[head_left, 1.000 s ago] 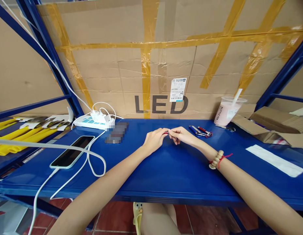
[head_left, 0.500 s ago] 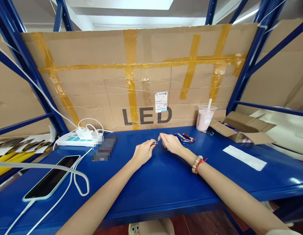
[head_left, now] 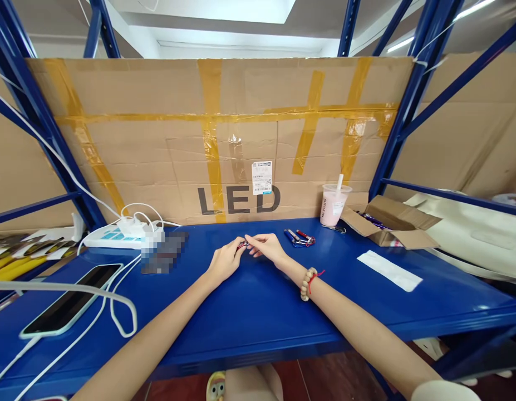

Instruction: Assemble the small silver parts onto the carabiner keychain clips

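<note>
Above the middle of the blue shelf, my left hand [head_left: 226,260] is closed in a pinch around a small red piece with a shiny metal end [head_left: 242,244]; most of it is hidden by the fingers. The thumb and forefinger of my right hand [head_left: 266,247] close on the metal end, its other fingers curled below. Just right of that hand lie several small blue and red tube-shaped pieces with metal clips and cords [head_left: 299,238]. A wooden bead bracelet [head_left: 308,284] circles my right wrist.
At left are a phone [head_left: 72,303] on a charging cable and a white power strip [head_left: 109,239] with plugs. A pink drink cup [head_left: 334,205], an open carton [head_left: 391,221] and a white paper strip [head_left: 390,270] stand or lie at right. Taped cardboard [head_left: 157,156] closes the back.
My right hand has come over to my left, and its fingertips now meet the metal end of the red piece. The view has shifted slightly to the right.
</note>
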`<state>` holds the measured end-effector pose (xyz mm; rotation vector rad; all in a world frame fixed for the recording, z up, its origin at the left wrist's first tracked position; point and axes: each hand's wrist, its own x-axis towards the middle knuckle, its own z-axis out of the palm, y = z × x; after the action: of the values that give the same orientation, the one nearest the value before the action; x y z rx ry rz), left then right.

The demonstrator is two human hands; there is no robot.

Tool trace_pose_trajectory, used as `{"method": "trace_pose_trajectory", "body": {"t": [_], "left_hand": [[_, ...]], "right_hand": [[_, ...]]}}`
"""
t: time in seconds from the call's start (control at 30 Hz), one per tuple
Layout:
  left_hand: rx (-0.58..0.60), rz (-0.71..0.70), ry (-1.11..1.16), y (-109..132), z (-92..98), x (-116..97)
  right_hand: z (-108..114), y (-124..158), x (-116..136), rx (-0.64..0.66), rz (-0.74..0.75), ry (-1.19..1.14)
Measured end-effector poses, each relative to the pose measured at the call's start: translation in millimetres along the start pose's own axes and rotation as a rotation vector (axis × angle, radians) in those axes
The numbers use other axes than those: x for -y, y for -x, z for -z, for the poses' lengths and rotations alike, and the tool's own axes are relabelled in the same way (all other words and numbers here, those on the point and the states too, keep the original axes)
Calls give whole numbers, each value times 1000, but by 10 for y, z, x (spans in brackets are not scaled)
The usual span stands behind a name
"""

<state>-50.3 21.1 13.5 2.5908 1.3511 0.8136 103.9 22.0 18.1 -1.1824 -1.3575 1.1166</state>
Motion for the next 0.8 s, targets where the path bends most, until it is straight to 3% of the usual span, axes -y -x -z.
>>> {"method": "trace_pose_trajectory", "body": {"t": [0.13,0.27,0.4,0.47,0.6,0.7,0.8], "left_hand": [[3,17,7,-4,-13,10],[38,47,30,-27,-46,55],[34,72,45,-40,-58,52],[26,65,34,-36,-49,22],[27,53,-1,-23,-24,-35],[38,63,-9,-24,-21,-38],[44,38,-13,-32,-36,-16]], "right_hand": [[-48,43,23,-47,118,-21],[-114,67,-45,-54,281,147],[-73,19,-15,-33,347,334],[83,-44,87,-41,312,445],[599,-129,287,-50,90,711],[906,-56,266,33,-21,811],[1065,72,169,132,-70,828]]}}
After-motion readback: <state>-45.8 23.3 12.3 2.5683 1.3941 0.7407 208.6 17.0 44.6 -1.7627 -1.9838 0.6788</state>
